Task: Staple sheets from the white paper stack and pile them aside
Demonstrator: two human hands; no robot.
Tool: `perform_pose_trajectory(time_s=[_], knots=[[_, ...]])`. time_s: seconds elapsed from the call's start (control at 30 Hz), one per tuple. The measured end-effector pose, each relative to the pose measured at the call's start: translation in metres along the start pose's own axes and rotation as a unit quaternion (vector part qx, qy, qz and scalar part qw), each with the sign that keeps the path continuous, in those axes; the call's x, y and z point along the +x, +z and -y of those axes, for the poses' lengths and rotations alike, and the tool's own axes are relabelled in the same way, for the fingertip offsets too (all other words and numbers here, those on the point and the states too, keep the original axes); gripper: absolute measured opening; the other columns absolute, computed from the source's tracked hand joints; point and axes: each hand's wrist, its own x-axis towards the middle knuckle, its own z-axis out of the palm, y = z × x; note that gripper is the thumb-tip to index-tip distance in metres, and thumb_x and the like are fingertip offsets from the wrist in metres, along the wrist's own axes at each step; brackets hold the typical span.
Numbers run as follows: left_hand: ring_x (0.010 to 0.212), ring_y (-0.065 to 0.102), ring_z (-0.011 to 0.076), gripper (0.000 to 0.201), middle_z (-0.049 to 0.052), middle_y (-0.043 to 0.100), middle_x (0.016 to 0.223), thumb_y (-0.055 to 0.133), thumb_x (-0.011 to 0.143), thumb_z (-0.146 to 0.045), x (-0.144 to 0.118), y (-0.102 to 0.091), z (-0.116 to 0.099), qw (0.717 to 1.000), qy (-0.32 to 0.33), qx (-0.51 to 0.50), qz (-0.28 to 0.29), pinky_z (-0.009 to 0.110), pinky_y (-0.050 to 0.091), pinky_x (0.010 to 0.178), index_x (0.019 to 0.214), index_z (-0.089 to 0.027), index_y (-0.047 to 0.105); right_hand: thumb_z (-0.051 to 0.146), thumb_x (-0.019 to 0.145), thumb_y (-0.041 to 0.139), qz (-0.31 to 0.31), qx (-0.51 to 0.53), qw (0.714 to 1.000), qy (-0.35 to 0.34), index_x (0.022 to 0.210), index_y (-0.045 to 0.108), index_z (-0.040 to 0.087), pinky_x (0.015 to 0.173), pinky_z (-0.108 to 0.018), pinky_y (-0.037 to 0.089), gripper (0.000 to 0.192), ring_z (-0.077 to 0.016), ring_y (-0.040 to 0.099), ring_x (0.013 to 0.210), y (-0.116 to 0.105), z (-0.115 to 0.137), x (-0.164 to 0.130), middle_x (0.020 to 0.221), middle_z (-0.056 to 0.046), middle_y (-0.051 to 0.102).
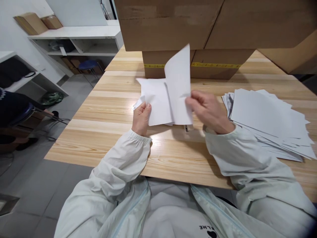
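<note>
White sheet: a paper sheet [163, 99] sits up off the table between my two hands, in front of my chest.
Fold: the right part of the sheet stands up, its corner pointing at the boxes; the left part lies flatter and spreads toward the left.
Left hand: my left hand [141, 118] is closed on the sheet's lower left edge, thumb on top, fingers curled under.
Right hand: my right hand [208, 110] pinches the raised part at its right edge, fingertips on the paper, knuckles toward me.
Under the sheet: a sliver of other paper shows at the lower left corner; I cannot tell whether it is a second sheet or part of the same one.
Table: a pale wooden table [111, 112] with striped grain; the sheet's shadow falls on it below my hands.
Stack: a loose stack [267, 122] of white sheets lies fanned on the table to my right, just beside my right wrist.
Boxes: cardboard boxes [173, 26] are piled at the far edge, one with yellow tape, right behind the sheet.
Sleeves: both arms wear pale jacket sleeves [119, 165] with gathered cuffs.
Left of the table: white shelves [81, 36] and a blue stool [89, 64] stand on a grey floor.
</note>
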Motion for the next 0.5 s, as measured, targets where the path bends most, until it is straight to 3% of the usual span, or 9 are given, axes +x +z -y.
perform_pose_trajectory(time_s=[0.13,0.27,0.37,0.5], knots=[[0.108,0.070,0.0271,0.049,0.009,0.077,0.107,0.083,0.068,-0.054,0.005,-0.004,-0.006,1.000,0.016,0.003,-0.006,0.037,0.055,0.095,0.100,-0.019,0.073,0.011,0.087,0.055,-0.098,-0.062,0.993,-0.014,0.059,0.044,0.019,0.053,-0.028,0.022,0.031,-0.0089,0.032,0.056,-0.047,0.002,0.005,0.058,0.005,0.034],[0.104,0.070,0.0264,0.048,0.009,0.078,0.102,0.083,0.066,-0.048,0.006,-0.006,-0.008,1.000,0.003,-0.001,-0.008,0.035,0.055,0.090,0.102,-0.019,0.071,0.015,0.086,0.061,-0.154,-0.103,0.983,0.002,0.068,0.061,0.018,0.053,-0.029,0.027,0.018,-0.0090,0.039,0.054,-0.077,-0.005,0.002,0.062,0.002,0.049],[0.089,0.072,0.0222,0.047,0.006,0.078,0.092,0.085,0.058,-0.030,0.005,-0.007,-0.007,0.998,-0.056,-0.007,-0.027,0.033,0.055,0.082,0.101,-0.017,0.070,0.025,0.089,0.064,-0.179,-0.096,0.979,0.002,0.084,0.072,0.022,0.056,-0.031,0.036,0.010,-0.0153,0.055,0.062,-0.084,-0.007,-0.003,0.075,-0.004,0.065],[0.067,0.067,0.0147,0.053,0.000,0.074,0.074,0.077,0.051,-0.011,0.001,-0.003,-0.006,0.987,-0.150,-0.006,-0.064,0.030,0.054,0.073,0.102,-0.015,0.065,0.038,0.090,0.064,-0.219,-0.107,0.969,-0.044,0.101,0.075,0.025,0.065,-0.037,0.049,0.019,-0.0244,0.065,0.075,-0.072,0.000,-0.009,0.087,-0.008,0.072]])
